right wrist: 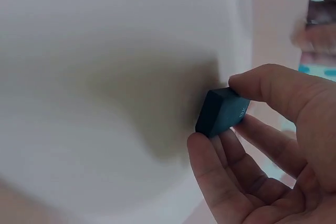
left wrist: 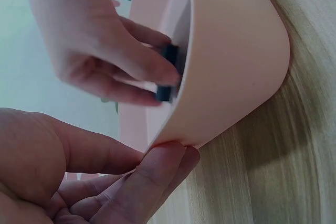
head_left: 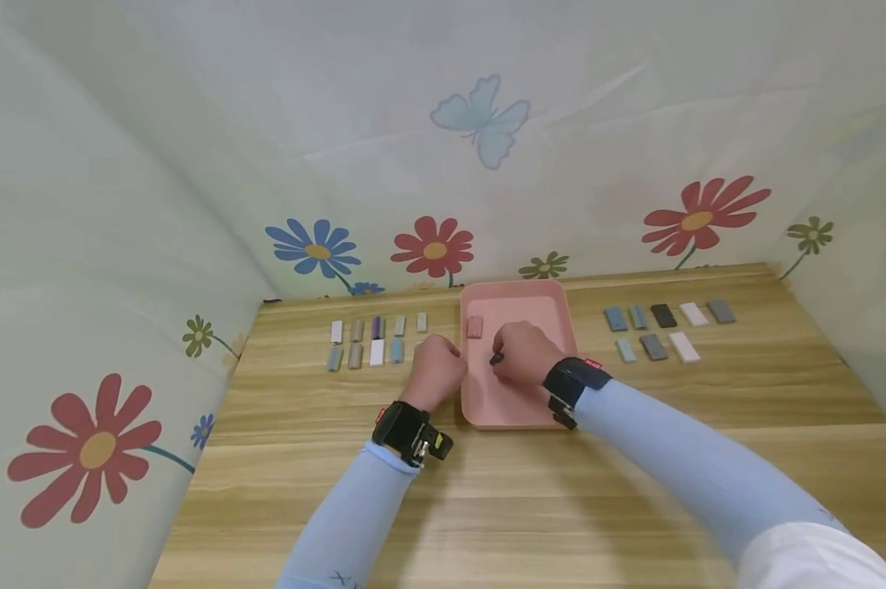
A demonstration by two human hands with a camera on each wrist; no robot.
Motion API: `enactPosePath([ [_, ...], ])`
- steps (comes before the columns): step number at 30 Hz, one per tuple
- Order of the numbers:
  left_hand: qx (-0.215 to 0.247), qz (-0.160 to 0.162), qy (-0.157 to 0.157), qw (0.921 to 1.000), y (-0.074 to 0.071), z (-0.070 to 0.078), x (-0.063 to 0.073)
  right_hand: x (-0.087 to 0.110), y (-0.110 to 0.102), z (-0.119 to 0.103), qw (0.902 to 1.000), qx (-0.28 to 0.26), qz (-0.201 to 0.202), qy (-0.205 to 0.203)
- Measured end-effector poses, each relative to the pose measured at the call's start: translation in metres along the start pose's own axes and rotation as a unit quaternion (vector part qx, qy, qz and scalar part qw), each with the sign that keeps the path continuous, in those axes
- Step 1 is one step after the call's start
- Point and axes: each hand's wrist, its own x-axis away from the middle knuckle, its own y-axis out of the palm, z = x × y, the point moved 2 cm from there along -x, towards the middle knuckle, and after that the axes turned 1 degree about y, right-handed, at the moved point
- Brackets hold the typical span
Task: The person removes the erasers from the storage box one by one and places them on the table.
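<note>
My left hand (head_left: 435, 374) pinches the left rim of a pink tray (head_left: 512, 415) between thumb and fingers; the left wrist view shows the tray's wall (left wrist: 231, 51) rising from the grip. Over the tray, my right hand (head_left: 528, 353) holds a small dark eraser (right wrist: 223, 111) between thumb and fingertips. The eraser is a rectangular block with pale lettering on one face, held close above the tray floor. A pink eraser (head_left: 475, 327) lies inside the tray near its left wall.
Left of the tray, several pale erasers (head_left: 377, 352) lie in two rows. To the right are two more rows, with blue (head_left: 615, 319), black (head_left: 663, 316), grey (head_left: 653, 347) and white (head_left: 684, 347) ones. A flower-printed cloth (head_left: 604, 213) hangs behind the wooden table (head_left: 325, 458).
</note>
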Motion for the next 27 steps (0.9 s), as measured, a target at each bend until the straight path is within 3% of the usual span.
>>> enactPosePath([
  [5, -0.005, 0.001, 0.001, 1.0000, 0.001, 0.000, 0.001, 0.011, -0.027, 0.018, 0.9996, 0.001, 0.028, -0.008],
  [9, -0.007, 0.004, 0.009, 0.9999, 0.000, 0.001, 0.002, 0.025, -0.067, 0.041, 0.9991, -0.012, 0.041, 0.003],
  [15, -0.010, 0.016, 0.025, 0.9995, -0.001, 0.002, 0.004, 0.055, -0.131, 0.103, 0.9956, 0.004, 0.055, 0.076],
  [18, -0.013, 0.017, 0.024, 0.9995, -0.001, 0.002, 0.004, 0.070, -0.153, 0.140, 0.9926, 0.009, 0.076, 0.093],
  [22, -0.010, 0.008, 0.014, 0.9998, -0.001, 0.003, 0.004, 0.091, -0.166, 0.178, 0.9867, 0.041, 0.116, 0.106],
  [27, -0.011, 0.006, 0.008, 0.9999, -0.001, 0.004, 0.005, 0.106, -0.163, 0.205, 0.9824, 0.053, 0.133, 0.120],
])
